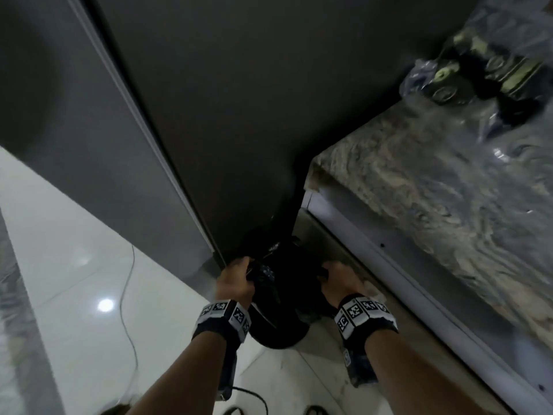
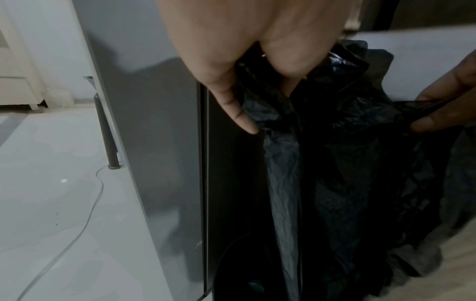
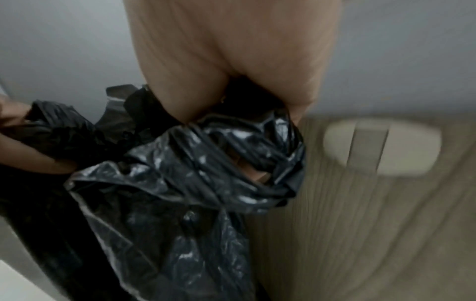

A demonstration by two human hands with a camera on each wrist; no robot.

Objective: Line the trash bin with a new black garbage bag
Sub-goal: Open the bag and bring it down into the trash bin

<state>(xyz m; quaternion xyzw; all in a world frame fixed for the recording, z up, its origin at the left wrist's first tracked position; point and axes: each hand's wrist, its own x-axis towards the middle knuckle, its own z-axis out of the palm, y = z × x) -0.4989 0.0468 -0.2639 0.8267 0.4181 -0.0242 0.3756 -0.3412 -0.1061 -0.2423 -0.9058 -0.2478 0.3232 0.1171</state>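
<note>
A crinkled black garbage bag (image 1: 269, 277) (image 2: 335, 163) (image 3: 180, 183) hangs between my two hands over a round black trash bin (image 1: 278, 333) (image 2: 237, 270) on the floor. My left hand (image 1: 239, 274) (image 2: 244, 97) grips the bag's left edge, thumb outside the plastic. My right hand (image 1: 335, 278) (image 3: 231, 106) grips the right edge, with bunched plastic wrapped over its fingers. In the left wrist view the right hand (image 2: 443, 106) pinches a stretched strip of the bag. The bin's inside is mostly hidden by the bag.
A tall grey refrigerator (image 1: 119, 115) (image 2: 159, 142) stands close on the left of the bin. A stone countertop (image 1: 434, 190) with a cabinet below is on the right, carrying a clear plastic bag of items (image 1: 493, 70). A thin cable (image 1: 128, 295) (image 2: 85, 213) runs across the white floor.
</note>
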